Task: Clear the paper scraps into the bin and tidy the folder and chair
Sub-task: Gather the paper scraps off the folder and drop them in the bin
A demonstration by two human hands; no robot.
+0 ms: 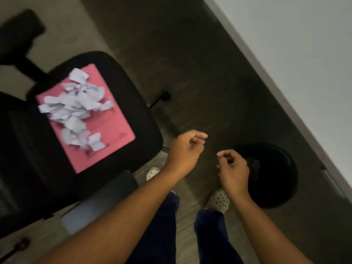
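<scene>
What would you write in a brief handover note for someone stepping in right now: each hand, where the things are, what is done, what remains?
Left hand: loosely curled, holding nothing visible.
Right hand: loosely curled, over the black bin's edge, nothing visible in it.
Paper scraps: piled on the pink folder, which lies flat on the chair seat.
Done: nothing clearly; bin contents too dark to tell.
Left: bin the scraps, then tidy folder and chair.

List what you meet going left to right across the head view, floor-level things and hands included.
Paper scraps on the pink folder, both on the black chair → left hand → right hand → black bin → wall.
</scene>
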